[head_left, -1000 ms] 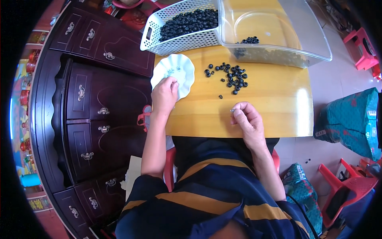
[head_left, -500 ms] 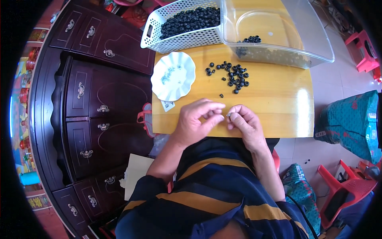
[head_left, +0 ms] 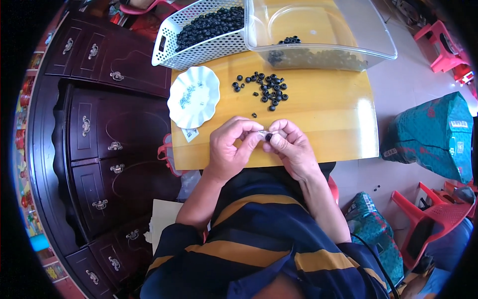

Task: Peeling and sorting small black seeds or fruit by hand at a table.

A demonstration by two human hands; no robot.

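A small black ring (head_left: 269,136) sits pinched between the fingertips of both hands, just above the near edge of the wooden worktop (head_left: 318,114). The left hand (head_left: 230,149) has come back from the white scalloped dish (head_left: 193,96) to meet the right hand (head_left: 290,148); both are closed around the ring. Loose black rings (head_left: 264,90) lie beyond, before the white basket (head_left: 199,35) and clear tub (head_left: 323,30).

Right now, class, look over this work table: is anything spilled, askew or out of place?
Nothing looks damaged. A loose cluster of small black rings lies on the bare wooden table, outside the white basket and the clear tub; it may be a working pile. One stray ring sits apart. The white dish overhangs the table's left edge.
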